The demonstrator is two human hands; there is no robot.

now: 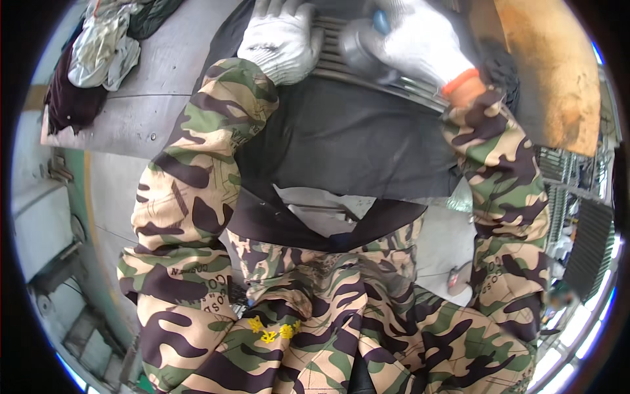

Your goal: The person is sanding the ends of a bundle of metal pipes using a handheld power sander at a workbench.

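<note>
My left hand (281,41), in a white knit glove, lies flat with its fingers stretched away from me at the left end of a row of thin metal bars (330,41). White glove and orange cuff cover my right hand (423,43), which is closed around a round dark grey tool (357,51) with a blue part on top. The tool rests on or just over the bars; blur hides its exact kind. Beneath the bars a black cloth (354,134) drapes over the near edge of the work surface.
Crumpled white and dark cloths (98,59) lie on the grey metal table (177,69) at the far left. A brown, stained board (548,65) stands at the right. Beyond my right arm are stacked metal bars (558,174) and a dark ribbed panel (588,246).
</note>
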